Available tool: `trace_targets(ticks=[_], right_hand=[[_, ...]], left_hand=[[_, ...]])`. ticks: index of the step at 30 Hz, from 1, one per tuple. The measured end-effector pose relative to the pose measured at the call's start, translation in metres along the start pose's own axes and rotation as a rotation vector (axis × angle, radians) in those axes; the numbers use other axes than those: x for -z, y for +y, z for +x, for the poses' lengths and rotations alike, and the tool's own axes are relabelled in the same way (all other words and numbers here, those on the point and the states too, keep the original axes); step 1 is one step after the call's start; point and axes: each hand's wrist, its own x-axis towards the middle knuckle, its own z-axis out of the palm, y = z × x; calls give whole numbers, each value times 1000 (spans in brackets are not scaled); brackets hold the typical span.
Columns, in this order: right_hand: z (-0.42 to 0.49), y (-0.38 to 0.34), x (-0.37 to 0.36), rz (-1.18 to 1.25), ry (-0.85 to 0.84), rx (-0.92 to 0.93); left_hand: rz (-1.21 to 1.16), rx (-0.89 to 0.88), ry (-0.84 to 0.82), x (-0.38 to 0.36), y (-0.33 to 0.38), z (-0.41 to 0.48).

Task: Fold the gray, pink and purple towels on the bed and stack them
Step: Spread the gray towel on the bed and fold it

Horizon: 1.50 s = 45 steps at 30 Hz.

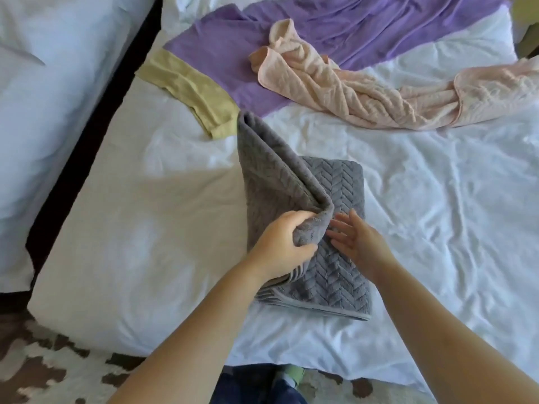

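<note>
A gray towel (329, 275) with a herringbone weave lies partly folded on the white bed (437, 214) near its front edge. My left hand (280, 243) grips a lifted flap of it, which rises to a peak at the upper left. My right hand (357, 237) rests flat on the lower layer, fingers straight, just right of the gripped edge. A pink towel (364, 88) lies crumpled at the back right. The purple towel (335, 27) is spread out behind and under it.
A yellow cloth (192, 88) lies at the bed's left side, touching the purple towel. A second white bed (58, 83) stands to the left across a dark gap. A brown and white patterned rug (58, 371) covers the floor below.
</note>
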Motion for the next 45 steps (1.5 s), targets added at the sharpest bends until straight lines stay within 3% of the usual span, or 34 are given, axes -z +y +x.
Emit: trace_targets(ticks=[4,9,12,14,17,19,21,23,27,32,36,39,45], right_hand=[[-8,0,38,127,-52,-82],[-14,15,48,-120,47,-62],[-20,26,41,-323,177,152],[-25,33,35,-373,210,238],[-29,38,30,-515,275,266],[-30,39,30,-692,305,242],[-34,38,27,-908,268,211],[-38,34,24,-958,222,237],[-54,30,45,-512,269,237],[-58,50,64,-487,235,26],[-36,37,49,-517,309,170],[-16,19,32,-598,307,281],[26,-11,3,-839,458,477]], left_hand=[[90,19,-266,-57,3,3],[100,120,-383,-81,-12,0],[-166,151,-294,-80,-18,-6],[-252,148,-102,-73,-19,-7],[22,93,301,-57,-34,-4],[259,135,405,-48,-47,-3],[324,269,339,-45,-57,-5],[369,283,285,-47,-63,-9],[461,154,233,-55,-64,-14],[645,149,17,-71,-77,-16],[723,185,-33,-69,-82,-13],[673,165,-26,-64,-79,-12],[514,75,198,-36,-67,20]])
